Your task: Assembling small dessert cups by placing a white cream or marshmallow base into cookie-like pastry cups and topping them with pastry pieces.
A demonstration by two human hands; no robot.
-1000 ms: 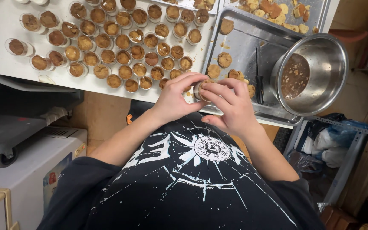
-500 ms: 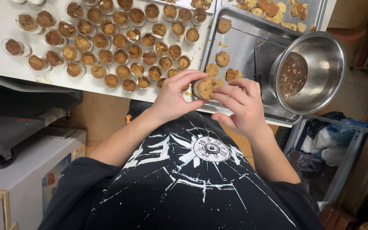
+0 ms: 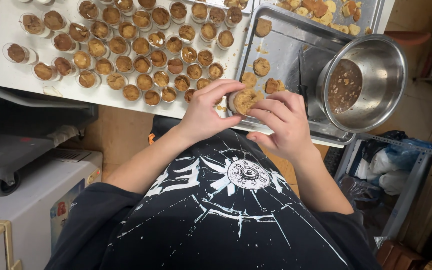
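Cup (image 3: 236,101) tilted on side between both hands, cake (image 3: 246,99) at mouth. Left hand (image 3: 203,112) pinches cup wall; right hand (image 3: 283,122) fingertips press cake in.

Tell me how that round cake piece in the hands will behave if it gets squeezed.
The cake round, pinched between left hand and right hand, looks porous and ragged-edged, so probably soft and crumbly. Crumbs on the metal tray suggest it sheds easily. Likely light.

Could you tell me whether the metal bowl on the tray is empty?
No, the metal bowl holds a brown mixture with pale crumbs, pooled on one side of its bottom.
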